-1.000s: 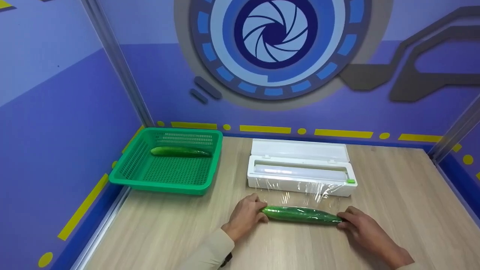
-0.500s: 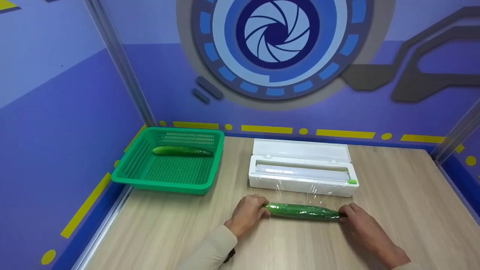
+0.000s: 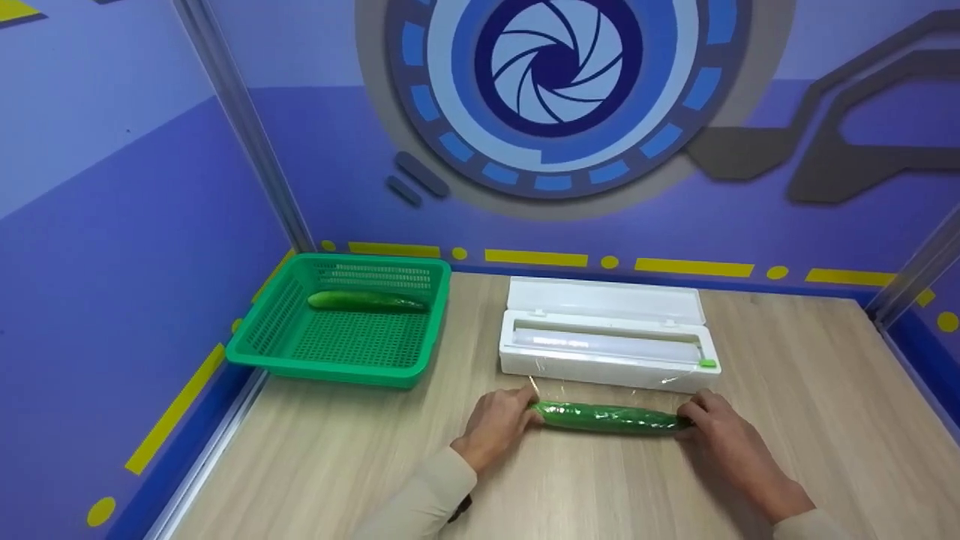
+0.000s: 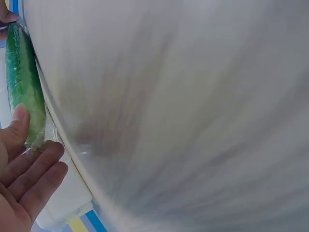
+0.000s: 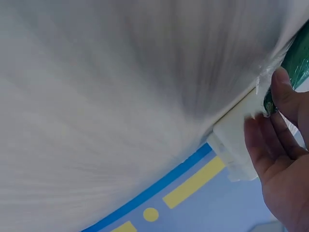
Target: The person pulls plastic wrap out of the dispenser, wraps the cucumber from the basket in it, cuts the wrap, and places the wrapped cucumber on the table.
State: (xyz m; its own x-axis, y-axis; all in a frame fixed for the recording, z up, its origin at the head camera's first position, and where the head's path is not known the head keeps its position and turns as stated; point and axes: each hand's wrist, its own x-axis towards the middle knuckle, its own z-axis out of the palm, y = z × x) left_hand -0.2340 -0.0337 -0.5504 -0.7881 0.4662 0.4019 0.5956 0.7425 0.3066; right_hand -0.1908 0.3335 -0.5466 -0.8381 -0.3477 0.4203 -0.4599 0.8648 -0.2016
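A green cucumber [image 3: 611, 418] wrapped in clear cling film lies across the table in front of a white cling film dispenser [image 3: 611, 367]. My left hand [image 3: 496, 421] pinches its left end between thumb and fingers, as the left wrist view also shows with the thumb [image 4: 20, 123] on the skin. At the other end, my right hand [image 3: 721, 433] grips the darker tip; loose film bunches by that thumb [image 5: 284, 89] in the right wrist view. A faint sheet of film stretches from the cucumber towards the dispenser, whose lid [image 3: 606, 298] is up, with the film roll [image 3: 604, 345] inside.
A green plastic basket [image 3: 337, 369] stands at the back left, holding another cucumber [image 3: 367, 301] that looks wrapped at its right end. A green slider [image 3: 706, 363] sits at the dispenser's right end. Printed panels [image 3: 465, 225] border the table at the back and sides.
Both hands have rolled the cucumber a little away from the person, nearer the dispenser. More film now covers it, and the stretch of film between them is shorter.
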